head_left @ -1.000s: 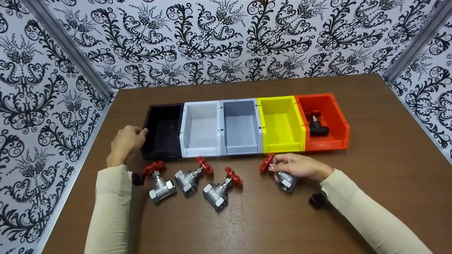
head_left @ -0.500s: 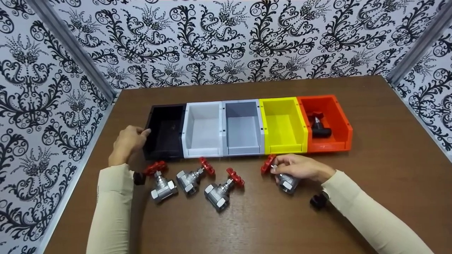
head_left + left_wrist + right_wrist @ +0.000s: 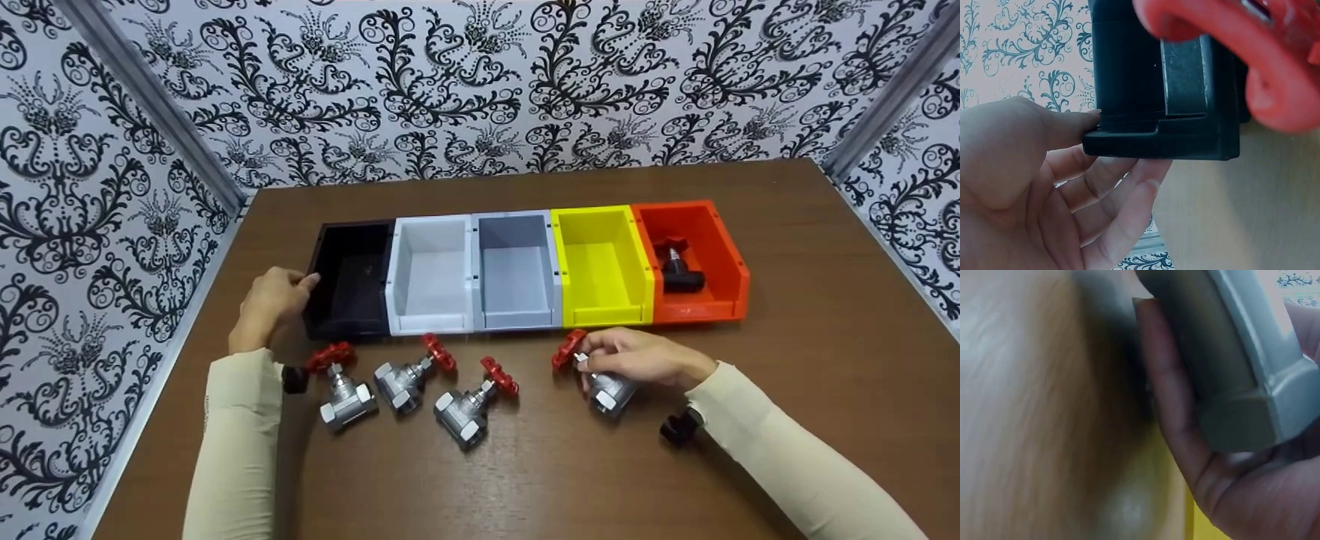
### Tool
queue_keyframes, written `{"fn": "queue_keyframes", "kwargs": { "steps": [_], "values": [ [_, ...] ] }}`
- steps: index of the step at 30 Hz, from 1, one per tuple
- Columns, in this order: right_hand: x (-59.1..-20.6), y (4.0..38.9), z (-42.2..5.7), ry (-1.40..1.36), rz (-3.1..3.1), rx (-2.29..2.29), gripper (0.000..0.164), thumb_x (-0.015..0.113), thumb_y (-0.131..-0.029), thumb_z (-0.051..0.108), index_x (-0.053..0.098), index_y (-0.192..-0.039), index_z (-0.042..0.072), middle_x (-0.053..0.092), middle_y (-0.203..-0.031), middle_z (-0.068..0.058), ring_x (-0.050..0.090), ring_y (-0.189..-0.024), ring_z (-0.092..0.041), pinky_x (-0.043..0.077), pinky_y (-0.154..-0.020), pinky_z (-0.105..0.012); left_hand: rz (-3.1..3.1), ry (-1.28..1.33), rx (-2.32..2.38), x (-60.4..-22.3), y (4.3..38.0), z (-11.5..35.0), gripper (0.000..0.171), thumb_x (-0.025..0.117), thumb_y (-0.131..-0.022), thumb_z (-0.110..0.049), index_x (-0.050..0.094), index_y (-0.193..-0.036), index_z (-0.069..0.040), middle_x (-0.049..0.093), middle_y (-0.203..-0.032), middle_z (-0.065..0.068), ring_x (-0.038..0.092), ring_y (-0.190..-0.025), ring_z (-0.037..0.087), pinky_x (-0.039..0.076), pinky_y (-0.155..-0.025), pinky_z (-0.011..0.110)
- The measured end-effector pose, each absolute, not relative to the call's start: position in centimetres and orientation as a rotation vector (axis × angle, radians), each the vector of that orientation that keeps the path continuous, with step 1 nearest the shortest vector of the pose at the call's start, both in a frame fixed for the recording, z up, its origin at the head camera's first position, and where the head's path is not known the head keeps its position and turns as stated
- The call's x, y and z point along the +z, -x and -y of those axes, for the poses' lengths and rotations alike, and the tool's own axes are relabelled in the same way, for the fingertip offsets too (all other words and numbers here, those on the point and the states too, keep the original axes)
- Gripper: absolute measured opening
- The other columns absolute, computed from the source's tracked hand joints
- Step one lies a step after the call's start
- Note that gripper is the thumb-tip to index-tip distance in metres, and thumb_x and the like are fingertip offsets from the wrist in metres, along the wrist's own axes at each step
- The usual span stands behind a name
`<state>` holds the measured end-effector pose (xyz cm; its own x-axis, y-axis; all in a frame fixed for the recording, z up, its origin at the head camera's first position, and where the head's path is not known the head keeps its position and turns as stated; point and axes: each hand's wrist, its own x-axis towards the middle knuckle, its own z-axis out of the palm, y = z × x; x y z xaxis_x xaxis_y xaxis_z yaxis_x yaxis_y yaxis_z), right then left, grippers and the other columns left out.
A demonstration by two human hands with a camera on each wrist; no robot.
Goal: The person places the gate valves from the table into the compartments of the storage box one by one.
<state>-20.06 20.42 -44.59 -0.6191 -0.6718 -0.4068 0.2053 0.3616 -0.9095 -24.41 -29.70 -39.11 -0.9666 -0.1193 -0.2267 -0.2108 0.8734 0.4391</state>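
My left hand grips the left side wall of the black bin. In the left wrist view the thumb lies at the rim, and the fingers curl beneath the bin's edge. In front of the yellow bin, my right hand holds a gate valve by its neck and steel body. Its red handwheel points up and left. The right wrist view shows the hexagonal body end up close between the fingers and palm.
Several bins stand joined in a row: black, white, grey, yellow and orange. A black-bodied valve lies in the orange one. Three more red-wheeled valves lie on the table in front: left, middle, right.
The view has shifted slightly. The valve in my right hand has tilted a little, its handwheel moving slightly left and down. My left hand stays on the black bin.
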Motion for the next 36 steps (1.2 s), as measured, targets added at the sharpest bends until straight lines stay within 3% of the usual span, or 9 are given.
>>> {"fn": "queue_keyframes", "kwargs": {
  "steps": [7, 14, 19, 36],
  "values": [
    [-42.5, 20.2, -20.9, 0.441, -1.885, -1.334, 0.041, 0.059, -0.092, 0.026, 0.048, -0.114, -0.006, 0.065, -0.095, -0.016, 0.061, -0.075, -0.018, 0.051, -0.068, -0.027, -2.854, 0.250, 0.714, -39.2, 24.5, 29.9, 0.055, 0.039, -0.096, -0.050, 0.054, -0.130, -0.008, 0.044, -0.135, 0.026, 0.039, -0.122, 0.047, 0.033, -0.094, 0.062],
    [-40.6, 20.7, -21.8, 0.424, -2.001, -1.299, 0.039, 0.056, -0.093, 0.034, 0.050, -0.112, 0.001, 0.066, -0.100, -0.014, 0.060, -0.087, -0.025, 0.049, -0.079, -0.034, -2.855, 0.252, 0.743, -39.1, 24.3, 29.9, 0.055, 0.039, -0.095, -0.051, 0.056, -0.127, -0.010, 0.046, -0.133, 0.025, 0.042, -0.120, 0.046, 0.033, -0.093, 0.062],
    [-39.6, 21.2, -22.2, 0.349, -2.050, -1.390, 0.038, 0.056, -0.092, 0.035, 0.051, -0.114, 0.003, 0.065, -0.102, -0.015, 0.059, -0.091, -0.028, 0.049, -0.080, -0.036, -2.848, 0.255, 0.746, -39.3, 24.3, 29.9, 0.055, 0.039, -0.095, -0.052, 0.055, -0.128, -0.011, 0.046, -0.134, 0.024, 0.042, -0.121, 0.046, 0.032, -0.094, 0.062],
    [-38.1, 22.7, -22.5, 0.053, -1.964, -1.725, 0.039, 0.053, -0.095, 0.027, 0.044, -0.120, -0.001, 0.065, -0.092, -0.006, 0.062, -0.082, -0.019, 0.052, -0.079, -0.031, -2.884, 0.222, 0.743, -39.5, 24.2, 29.9, 0.050, 0.040, -0.097, -0.046, 0.059, -0.122, -0.008, 0.052, -0.126, 0.024, 0.047, -0.115, 0.045, 0.036, -0.089, 0.061]
  ]
}}
